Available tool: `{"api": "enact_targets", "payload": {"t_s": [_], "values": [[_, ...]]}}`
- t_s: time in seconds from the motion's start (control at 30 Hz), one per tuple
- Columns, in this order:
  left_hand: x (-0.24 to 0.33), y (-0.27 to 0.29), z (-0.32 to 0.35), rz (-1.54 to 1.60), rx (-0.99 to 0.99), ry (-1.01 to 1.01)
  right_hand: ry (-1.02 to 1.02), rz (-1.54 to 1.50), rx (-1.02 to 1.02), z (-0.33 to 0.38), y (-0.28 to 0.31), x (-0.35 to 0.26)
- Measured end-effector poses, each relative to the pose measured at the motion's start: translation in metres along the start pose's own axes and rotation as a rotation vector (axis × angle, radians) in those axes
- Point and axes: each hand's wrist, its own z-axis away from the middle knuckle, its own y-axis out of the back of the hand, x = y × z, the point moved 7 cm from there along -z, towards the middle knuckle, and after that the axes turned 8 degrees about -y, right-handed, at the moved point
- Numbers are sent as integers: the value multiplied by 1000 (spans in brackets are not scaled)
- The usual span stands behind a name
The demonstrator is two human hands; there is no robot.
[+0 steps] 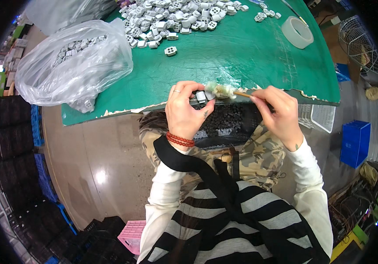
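Green matting covered the worktable [241, 61], with loose white plastic blocks [175, 17] heaped far off. At its near edge the left hand [184, 110] pinched one small block [201, 97] steady while the right hand [281, 114] gripped a thin brush [228, 91] against it.

Green table [241, 57], white plastic parts [171, 17], red bead bracelet [180, 140], black-and-white striped top [224, 220], blue crate [355, 143]
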Motion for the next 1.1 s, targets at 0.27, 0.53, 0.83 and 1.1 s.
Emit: {"api": "enact_targets", "payload": {"t_s": [0.27, 0.53, 0.83, 1.1], "values": [[1, 0, -1, -3, -13, 8, 68, 33, 9, 4, -2, -9], [1, 1, -1, 0, -2, 5, -139, -112, 56, 3, 2, 5], [24, 1, 0, -111, -45, -110, -437, -578, -2, -6, -61, 34], [44, -14, 35, -138, -198, -51, -361, -484, -98, 18, -57, 12]]}}
